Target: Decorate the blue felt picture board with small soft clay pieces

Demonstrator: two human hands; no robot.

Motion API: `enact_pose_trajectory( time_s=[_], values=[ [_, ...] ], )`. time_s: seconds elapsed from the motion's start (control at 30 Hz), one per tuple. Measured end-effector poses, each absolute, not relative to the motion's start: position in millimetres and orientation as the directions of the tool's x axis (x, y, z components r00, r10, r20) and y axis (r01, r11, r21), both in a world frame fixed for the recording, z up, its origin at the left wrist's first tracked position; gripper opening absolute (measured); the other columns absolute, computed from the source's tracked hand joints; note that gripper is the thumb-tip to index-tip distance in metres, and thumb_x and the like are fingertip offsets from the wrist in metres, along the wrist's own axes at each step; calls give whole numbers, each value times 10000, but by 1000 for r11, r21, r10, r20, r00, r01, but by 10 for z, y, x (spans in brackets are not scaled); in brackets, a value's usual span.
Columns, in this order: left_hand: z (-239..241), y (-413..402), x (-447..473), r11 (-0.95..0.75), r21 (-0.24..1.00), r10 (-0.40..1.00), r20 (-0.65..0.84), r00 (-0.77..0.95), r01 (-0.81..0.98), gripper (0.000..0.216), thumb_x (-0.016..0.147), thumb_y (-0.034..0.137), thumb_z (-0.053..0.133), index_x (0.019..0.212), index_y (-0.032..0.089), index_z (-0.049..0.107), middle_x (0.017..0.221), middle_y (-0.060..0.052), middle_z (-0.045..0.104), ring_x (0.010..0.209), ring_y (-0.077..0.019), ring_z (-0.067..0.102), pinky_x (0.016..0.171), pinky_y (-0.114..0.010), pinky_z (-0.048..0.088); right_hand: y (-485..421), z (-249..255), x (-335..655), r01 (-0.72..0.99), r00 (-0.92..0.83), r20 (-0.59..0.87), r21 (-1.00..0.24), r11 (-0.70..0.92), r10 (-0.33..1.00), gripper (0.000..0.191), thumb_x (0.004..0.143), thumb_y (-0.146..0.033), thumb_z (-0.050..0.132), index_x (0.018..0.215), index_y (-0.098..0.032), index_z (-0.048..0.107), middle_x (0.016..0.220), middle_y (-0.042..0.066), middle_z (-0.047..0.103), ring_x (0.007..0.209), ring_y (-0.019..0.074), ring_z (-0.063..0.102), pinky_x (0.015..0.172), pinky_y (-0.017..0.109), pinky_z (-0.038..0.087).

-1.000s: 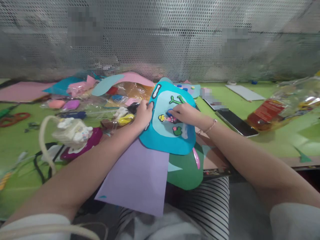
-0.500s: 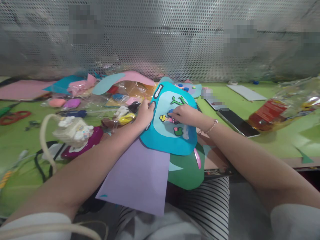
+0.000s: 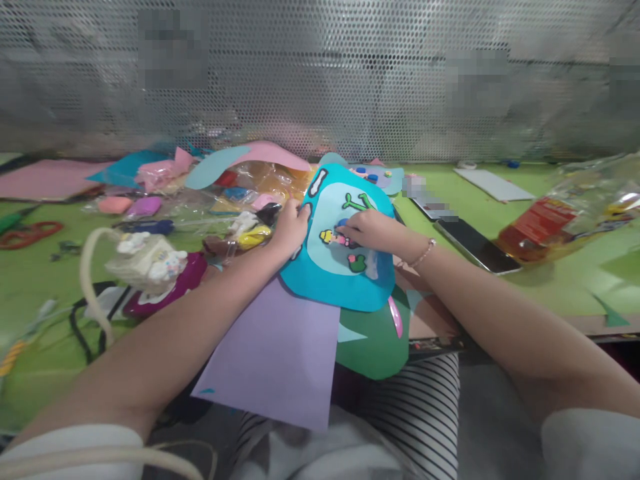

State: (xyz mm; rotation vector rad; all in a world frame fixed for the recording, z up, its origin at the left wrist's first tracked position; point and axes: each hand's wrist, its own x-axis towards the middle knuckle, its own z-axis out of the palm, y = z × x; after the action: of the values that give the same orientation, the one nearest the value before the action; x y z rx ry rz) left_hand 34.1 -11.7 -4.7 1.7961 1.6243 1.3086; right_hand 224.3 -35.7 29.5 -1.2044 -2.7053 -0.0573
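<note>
A blue sheet with rounded corners carries a pale blue panel, and it is tilted up in front of me. My left hand grips its left edge, thumb on the front face. On the panel is a small figure with yellow hair and a pink body. The bent fingers of my right hand are pressed together against this figure; their tips hide part of it and whatever may be between them. Green stem shapes lie above, and a green piece with a pink top lies below.
Under the blue sheet are a purple sheet and a dark green sheet. At left stand a decorated white-and-purple object and red-handled scissors. Bagged coloured clay lies behind. A phone and a bottle are at right.
</note>
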Motion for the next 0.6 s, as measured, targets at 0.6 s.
enact_pose_trajectory(
  time_s=[0.6],
  values=[
    [-15,-100,252,-259,802,883,423,-205,539,187,847,280,435,693,219,348,738,-21,491,805,-210,516,747,-325,377,-248,244,2367,605,-669,492,-76,793,558,183,837,-149,446,909,-137,614,901,91,528,828,184,517,737,310,423]
  ],
)
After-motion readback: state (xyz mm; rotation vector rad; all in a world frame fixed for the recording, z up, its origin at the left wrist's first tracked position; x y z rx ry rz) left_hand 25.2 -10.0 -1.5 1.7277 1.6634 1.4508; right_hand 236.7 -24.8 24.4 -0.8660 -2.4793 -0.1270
